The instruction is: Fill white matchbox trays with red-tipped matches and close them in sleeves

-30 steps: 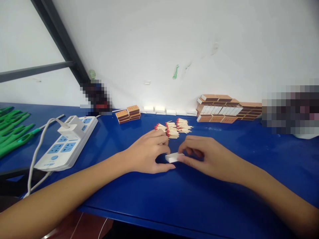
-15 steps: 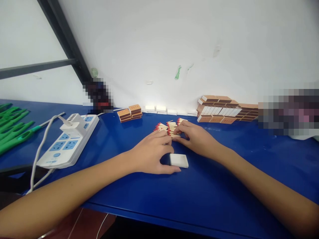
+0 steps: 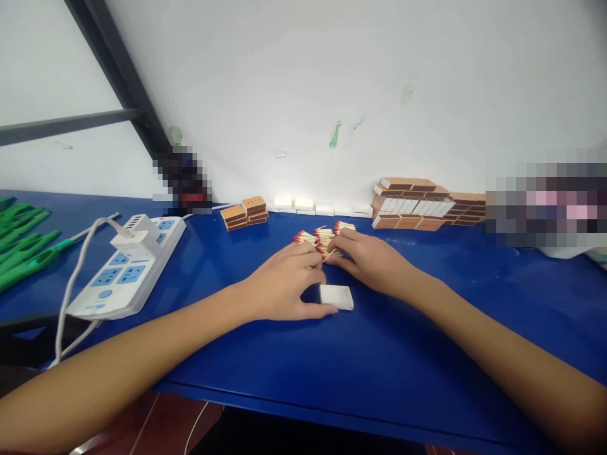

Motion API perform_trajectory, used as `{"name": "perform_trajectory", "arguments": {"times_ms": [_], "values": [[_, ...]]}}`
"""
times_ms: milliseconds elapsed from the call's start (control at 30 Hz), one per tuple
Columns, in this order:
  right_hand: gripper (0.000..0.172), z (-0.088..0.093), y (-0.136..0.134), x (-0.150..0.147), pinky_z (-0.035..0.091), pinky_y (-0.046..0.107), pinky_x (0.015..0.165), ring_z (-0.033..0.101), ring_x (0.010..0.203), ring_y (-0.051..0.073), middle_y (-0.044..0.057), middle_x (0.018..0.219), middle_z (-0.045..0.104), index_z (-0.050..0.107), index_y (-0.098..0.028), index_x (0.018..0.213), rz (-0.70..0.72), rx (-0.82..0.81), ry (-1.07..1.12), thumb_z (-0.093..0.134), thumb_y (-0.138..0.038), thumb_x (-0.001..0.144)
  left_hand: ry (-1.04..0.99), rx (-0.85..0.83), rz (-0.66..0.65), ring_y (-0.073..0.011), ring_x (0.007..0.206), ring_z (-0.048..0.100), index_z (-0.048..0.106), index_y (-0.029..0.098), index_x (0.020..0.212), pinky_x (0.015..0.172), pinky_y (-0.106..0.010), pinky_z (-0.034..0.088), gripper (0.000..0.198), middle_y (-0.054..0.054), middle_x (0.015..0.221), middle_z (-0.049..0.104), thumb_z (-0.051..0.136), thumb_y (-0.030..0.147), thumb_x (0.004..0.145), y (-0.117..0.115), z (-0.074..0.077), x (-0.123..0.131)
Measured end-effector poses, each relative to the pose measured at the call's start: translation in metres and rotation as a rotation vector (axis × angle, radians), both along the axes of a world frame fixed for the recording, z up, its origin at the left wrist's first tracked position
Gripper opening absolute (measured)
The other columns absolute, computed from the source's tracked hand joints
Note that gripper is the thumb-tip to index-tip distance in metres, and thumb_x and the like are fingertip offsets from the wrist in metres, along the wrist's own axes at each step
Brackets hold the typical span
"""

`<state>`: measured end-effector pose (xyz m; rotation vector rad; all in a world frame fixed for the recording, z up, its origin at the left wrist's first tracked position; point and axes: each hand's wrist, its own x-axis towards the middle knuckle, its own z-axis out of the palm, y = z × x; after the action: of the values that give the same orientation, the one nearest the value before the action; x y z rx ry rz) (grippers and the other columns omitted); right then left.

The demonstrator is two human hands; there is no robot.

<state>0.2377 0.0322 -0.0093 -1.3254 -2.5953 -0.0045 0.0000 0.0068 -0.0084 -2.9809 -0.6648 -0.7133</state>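
Note:
A white matchbox tray [image 3: 336, 297] lies on the blue table in front of the matches, its hollow facing up. My left hand [image 3: 289, 281] reaches around the tray's left end, thumb along the near edge. Its other fingers curl down beside the matches, and a pale sliver shows under them; what they hold is hidden. Red-tipped matches [image 3: 324, 235] lie in several small piles just beyond both hands. My right hand [image 3: 367, 256] is closed in a pinch at the near side of the piles, with a matchstick [image 3: 332, 255] showing at its fingertips.
Stacked brown matchboxes [image 3: 410, 222] stand against the wall at right, and a smaller matchbox stack [image 3: 244, 213] at left. Several white trays [image 3: 304, 205] line the wall between them. A power strip [image 3: 123, 278] with a cable and green-handled tools [image 3: 28, 253] occupy the left side.
The view has shifted slightly. My right fingers have moved a little at the matches, and a slanted matchstick now shows at their tips. My left hand stays around the tray.

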Motion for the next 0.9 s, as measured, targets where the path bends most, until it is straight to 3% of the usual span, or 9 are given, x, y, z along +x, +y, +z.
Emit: {"name": "perform_trajectory", "arguments": {"times_ms": [200,400,700,900], "values": [[0.021,0.005,-0.009,-0.004,0.038,0.03,0.062,0.066,0.083,0.02,0.007,0.097,0.069,0.07,-0.017,0.094,-0.01,0.14,-0.137,0.057,-0.03,0.105,0.02,-0.026,0.019,-0.0242,0.096,0.061,0.076,0.016,0.094,0.093,-0.04,0.05,0.042,-0.007,0.091,0.068,0.072,0.058,0.09,0.003,0.003,-0.002],[0.021,-0.001,-0.013,0.0,0.037,0.03,0.06,0.066,0.084,0.02,0.009,0.096,0.071,0.07,-0.016,0.095,0.006,0.217,-0.192,0.056,-0.028,0.106,0.046,-0.021,0.038,-0.0236,0.095,0.061,0.076,0.015,0.093,0.091,-0.039,0.05,0.043,-0.007,0.091,0.068,0.072,0.058,0.09,0.004,0.004,-0.003],[0.01,-0.006,-0.007,0.005,0.043,0.029,0.066,0.066,0.082,0.019,0.009,0.103,0.07,0.058,-0.019,0.1,-0.034,-0.028,-0.03,0.052,-0.024,0.105,0.027,-0.033,0.029,-0.0239,0.093,0.06,0.077,0.016,0.095,0.088,-0.039,0.05,0.042,-0.007,0.088,0.068,0.071,0.058,0.091,0.005,0.003,-0.002],[0.017,-0.01,-0.003,0.016,0.042,0.031,0.064,0.065,0.079,0.022,0.01,0.1,0.068,0.055,-0.02,0.096,-0.046,-0.003,-0.022,0.05,-0.034,0.106,0.017,-0.041,0.03,-0.0241,0.092,0.06,0.077,0.016,0.094,0.087,-0.039,0.05,0.041,-0.007,0.088,0.068,0.071,0.056,0.092,0.005,0.005,-0.001]]}}
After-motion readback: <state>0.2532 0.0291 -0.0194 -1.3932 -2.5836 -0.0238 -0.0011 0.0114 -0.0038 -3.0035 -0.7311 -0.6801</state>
